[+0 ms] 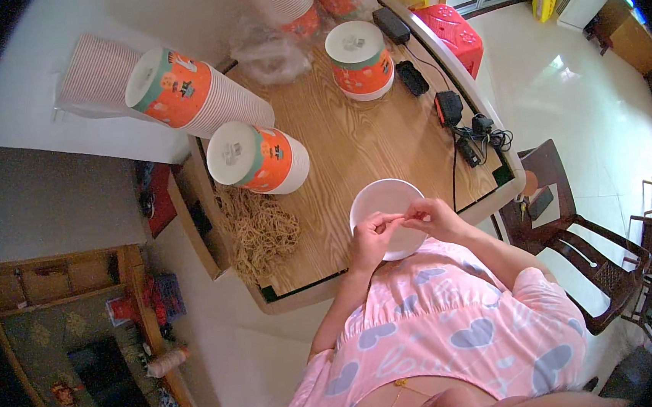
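A white paper bowl (381,193) stands at the table's near edge, close to my body, with its mouth facing up. Over it, my left hand (375,239) and my right hand (438,221) meet fingertip to fingertip. Both are closed in a pinch. Whatever lies between the fingers is too small to make out. To the left of my left hand, a heap of tan, stringy twine (263,231) spreads over the table corner. Beyond the heap is an upside-down stack of orange-and-green printed paper bowls (276,158).
A tall leaning bowl stack (187,92) and a shorter stack (361,59) stand farther back on the wooden table (321,139). Black adapters and cables (477,134) lie along its right edge. A red stool (450,33) and a dark wooden chair (582,244) are at the right.
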{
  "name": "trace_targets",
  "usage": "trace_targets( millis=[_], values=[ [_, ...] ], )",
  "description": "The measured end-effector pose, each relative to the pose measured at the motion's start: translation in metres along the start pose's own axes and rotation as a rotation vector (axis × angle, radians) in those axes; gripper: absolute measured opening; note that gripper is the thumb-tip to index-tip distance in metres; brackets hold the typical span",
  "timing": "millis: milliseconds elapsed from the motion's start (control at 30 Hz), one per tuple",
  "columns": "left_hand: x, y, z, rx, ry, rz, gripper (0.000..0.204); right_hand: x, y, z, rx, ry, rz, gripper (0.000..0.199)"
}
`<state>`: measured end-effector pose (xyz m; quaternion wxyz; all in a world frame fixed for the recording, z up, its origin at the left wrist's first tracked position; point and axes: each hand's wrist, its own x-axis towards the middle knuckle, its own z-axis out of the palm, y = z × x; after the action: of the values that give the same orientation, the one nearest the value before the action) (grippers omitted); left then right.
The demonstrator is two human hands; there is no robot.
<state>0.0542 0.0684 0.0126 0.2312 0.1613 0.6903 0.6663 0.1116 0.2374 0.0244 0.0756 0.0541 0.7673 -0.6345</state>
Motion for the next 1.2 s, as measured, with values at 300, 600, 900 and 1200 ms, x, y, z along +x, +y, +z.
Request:
trace_targets(
  millis=[300, 600, 900, 1200],
  values=[
    [0.009, 0.012, 0.006, 0.327, -0.093, 0.038, 0.009, -0.007, 0.005, -0.013, 0.008, 0.088, 0.000, 0.010],
    [0.012, 0.005, 0.012, -0.182, -0.102, -0.269, 0.008, -0.005, -0.005, -0.012, -0.092, 0.117, -0.155, 0.013],
    [0.011, 0.002, 0.017, -0.070, -0.075, -0.184, 0.007, -0.015, 0.002, -0.010, -0.261, 0.168, -0.179, 0.008],
    [0.009, 0.006, 0.019, -0.152, -0.085, -0.316, 0.008, -0.012, -0.018, -0.028, -0.236, 0.120, -0.242, 0.015]
  ],
)
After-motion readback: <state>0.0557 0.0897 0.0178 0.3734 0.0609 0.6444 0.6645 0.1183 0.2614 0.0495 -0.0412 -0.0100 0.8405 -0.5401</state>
